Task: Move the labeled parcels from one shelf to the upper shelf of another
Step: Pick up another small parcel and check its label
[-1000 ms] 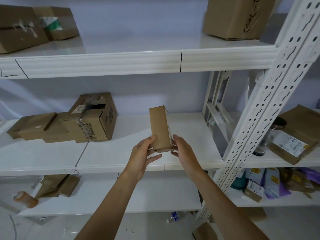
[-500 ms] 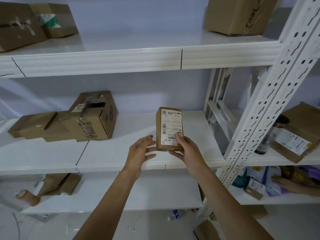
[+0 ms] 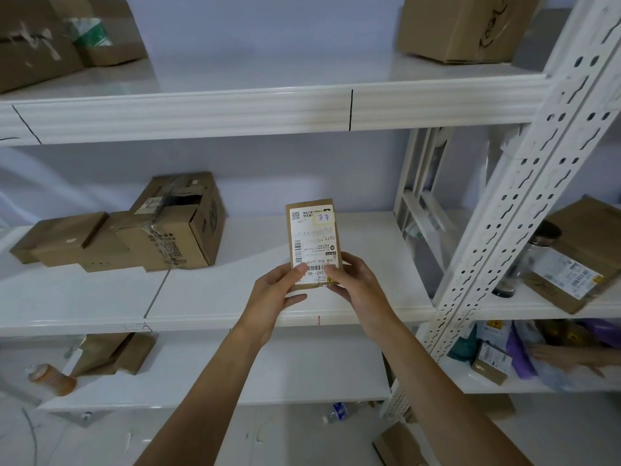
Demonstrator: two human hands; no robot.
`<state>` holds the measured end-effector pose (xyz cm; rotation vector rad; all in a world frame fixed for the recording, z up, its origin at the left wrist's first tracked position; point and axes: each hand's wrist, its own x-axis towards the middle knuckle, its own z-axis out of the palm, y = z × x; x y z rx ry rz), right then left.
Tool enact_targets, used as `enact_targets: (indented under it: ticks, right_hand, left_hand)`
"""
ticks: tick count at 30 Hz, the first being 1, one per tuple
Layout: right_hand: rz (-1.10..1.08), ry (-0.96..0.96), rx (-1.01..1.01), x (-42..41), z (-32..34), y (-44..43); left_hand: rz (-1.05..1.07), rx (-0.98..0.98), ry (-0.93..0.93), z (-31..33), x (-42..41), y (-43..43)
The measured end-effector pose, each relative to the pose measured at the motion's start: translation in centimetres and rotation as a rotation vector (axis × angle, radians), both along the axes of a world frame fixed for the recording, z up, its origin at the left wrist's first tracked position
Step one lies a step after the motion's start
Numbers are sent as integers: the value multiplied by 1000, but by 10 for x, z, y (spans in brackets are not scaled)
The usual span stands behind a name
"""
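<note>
A small flat brown parcel [image 3: 314, 237] with a white shipping label facing me stands upright in front of the middle shelf [image 3: 235, 317]. My left hand [image 3: 274, 294] grips its lower left corner, thumb on the label. My right hand [image 3: 358, 285] grips its lower right corner. Above runs the upper shelf [image 3: 268, 109] of the white rack, holding brown boxes at far left [image 3: 37, 42] and a large box at right [image 3: 460, 25].
Taped brown boxes [image 3: 174, 227] and flatter ones [image 3: 64, 240] sit left on the middle shelf. A perforated white upright [image 3: 524, 190] divides off the right rack, where a labeled box [image 3: 578, 257], a jar and small parcels lie. Another person's hand [image 3: 571, 358] reaches there. A bottle [image 3: 50, 378] lies lower left.
The parcel was turned from edge-on until its label faces me. My left hand, loose half a second ago, has closed on its lower left corner. Another person's hand came in at lower right.
</note>
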<state>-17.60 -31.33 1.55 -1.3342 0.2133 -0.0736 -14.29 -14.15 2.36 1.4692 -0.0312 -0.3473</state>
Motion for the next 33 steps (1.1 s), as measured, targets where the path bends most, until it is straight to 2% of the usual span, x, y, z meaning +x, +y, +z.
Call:
enact_targets:
  ticks: [10, 20, 25, 30, 33]
  right_hand:
    - [-65, -2, -41, 5, 3, -18]
    - [63, 58, -19, 4, 10, -20]
    - [-53, 56, 79, 7, 11, -17]
    - [-264, 51, 229, 13, 13, -15]
    - [-215, 47, 340, 9, 16, -7]
  left_hand:
    - [3, -20, 22, -1, 2, 3]
    - [121, -24, -55, 15, 16, 9]
    - [140, -75, -4, 14, 15, 15]
    - [133, -182, 53, 5, 3, 10]
    - [121, -296, 112, 5, -4, 3]
